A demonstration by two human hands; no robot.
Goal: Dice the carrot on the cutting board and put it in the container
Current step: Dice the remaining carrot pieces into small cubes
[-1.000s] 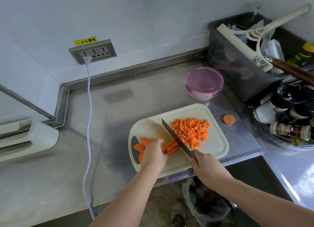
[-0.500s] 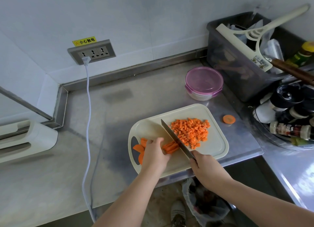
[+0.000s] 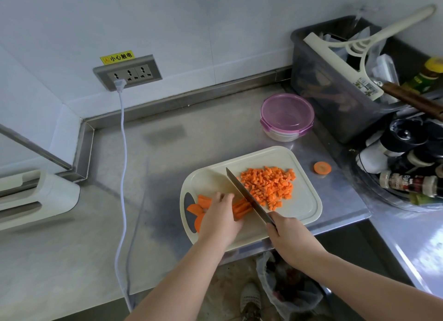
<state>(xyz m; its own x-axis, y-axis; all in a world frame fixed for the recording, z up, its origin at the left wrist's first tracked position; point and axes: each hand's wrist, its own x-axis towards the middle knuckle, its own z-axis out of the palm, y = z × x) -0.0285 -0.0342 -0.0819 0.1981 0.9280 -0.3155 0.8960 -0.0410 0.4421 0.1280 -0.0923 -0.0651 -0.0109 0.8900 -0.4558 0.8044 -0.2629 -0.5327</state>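
- The cutting board [image 3: 304, 200] lies at the front edge of the steel surface [image 3: 143, 164], with its handle hole to the left.
- The left hand [image 3: 219, 221] bears down on a bundle of carrot sticks [image 3: 241, 206] on the board. Its grip is curled over them, and only their right-hand ends show.
- The right hand [image 3: 287, 239] has its grip wrapped fully round the handle of a knife [image 3: 247, 196]. The blade runs diagonally away from the person, with its edge at the exposed ends of the sticks.
- Right of the blade a heap of diced carrot [image 3: 268, 186] sits on the board, close against the knife.
- A few larger carrot slices [image 3: 195, 209] lie by the handle hole, partly under the left hand.
- The container [image 3: 287, 116] stands on the surface just behind the board — its purple lid is on.
- One carrot round [image 3: 322, 167] lies on the surface just right of the board.
- A white cable [image 3: 123, 152] hangs from the wall socket [image 3: 127, 72] and crosses the surface to its front edge.
- A dark bin [image 3: 335, 100] and some spice bottles [image 3: 407, 184] stand at the far right.
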